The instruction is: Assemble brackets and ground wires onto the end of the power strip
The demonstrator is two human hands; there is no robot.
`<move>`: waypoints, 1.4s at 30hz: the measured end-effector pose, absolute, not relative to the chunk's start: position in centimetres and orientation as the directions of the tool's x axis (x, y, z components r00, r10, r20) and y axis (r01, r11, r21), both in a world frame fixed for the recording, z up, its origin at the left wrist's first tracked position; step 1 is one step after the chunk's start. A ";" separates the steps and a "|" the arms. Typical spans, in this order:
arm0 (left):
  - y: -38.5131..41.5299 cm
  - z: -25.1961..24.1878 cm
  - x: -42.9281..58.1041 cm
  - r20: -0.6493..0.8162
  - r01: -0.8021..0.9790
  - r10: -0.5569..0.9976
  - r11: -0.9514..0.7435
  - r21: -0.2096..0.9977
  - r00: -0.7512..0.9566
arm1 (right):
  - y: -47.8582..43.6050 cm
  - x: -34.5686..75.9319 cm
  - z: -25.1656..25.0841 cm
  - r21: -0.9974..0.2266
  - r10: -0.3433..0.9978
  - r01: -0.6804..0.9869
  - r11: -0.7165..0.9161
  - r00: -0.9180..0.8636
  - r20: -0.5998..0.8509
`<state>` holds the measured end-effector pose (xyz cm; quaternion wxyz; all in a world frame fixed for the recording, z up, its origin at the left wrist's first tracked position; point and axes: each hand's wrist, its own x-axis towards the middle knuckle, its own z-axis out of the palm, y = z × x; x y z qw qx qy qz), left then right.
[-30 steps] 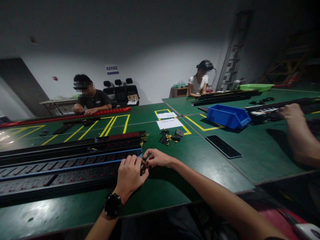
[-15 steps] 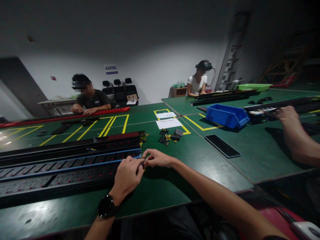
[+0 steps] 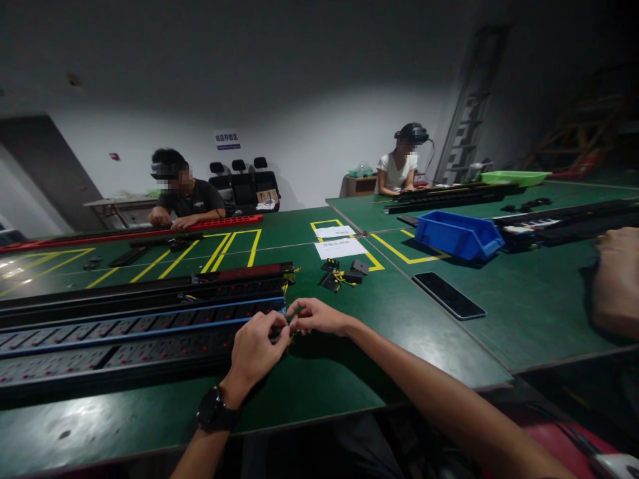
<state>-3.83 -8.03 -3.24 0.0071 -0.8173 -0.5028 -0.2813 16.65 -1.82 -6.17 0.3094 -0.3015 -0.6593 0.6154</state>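
Observation:
My left hand [image 3: 258, 346], a watch [image 3: 213, 408] on its wrist, is closed at the right end of the nearest long black strip [image 3: 164, 354], which carries dark modules with small red parts. Thumb and forefinger meet in a pinch, and what lies between them is too small and dark to name. Facing it, my right hand [image 3: 318, 317] is also pinched, its fingertips almost touching the left ones. Yellow wire ends [image 3: 293, 338] show just below the fingertips. Behind lies a second strip with blue edges [image 3: 200, 309].
Small black boxes with yellow wires [image 3: 343, 274] lie beyond my hands, near white paper sheets [image 3: 340, 249]. To the right are a phone [image 3: 449, 295] and a blue bin [image 3: 456, 236]. Another person's hand [image 3: 616, 279] is at the right edge; two co-workers sit across the green table [image 3: 399, 346].
My hands stay together at the strip's end with slight finger movement. The other person's hand at the right has drawn back toward the picture's edge. The view has shifted slightly.

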 end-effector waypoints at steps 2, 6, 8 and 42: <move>-7.8 -3.3 -4.0 0.484 0.817 0.817 -0.491 0.301 0.313 | -1.6 16.9 -6.2 -0.993 0.797 0.010 0.117 -0.598 0.087; -7.6 -3.3 -4.1 0.514 0.790 0.788 -0.535 0.299 0.339 | -1.4 18.0 -6.2 -0.951 0.772 0.093 0.294 -0.610 0.179; -7.7 -3.1 -4.1 0.504 0.783 0.780 -0.555 0.282 0.371 | -1.6 18.4 -6.2 -0.929 0.749 0.128 0.346 -0.634 0.192; -8.4 -3.6 -3.4 0.555 0.791 0.620 -0.600 -0.121 0.555 | -2.0 18.0 -7.2 -0.815 0.763 0.282 0.506 -0.587 0.271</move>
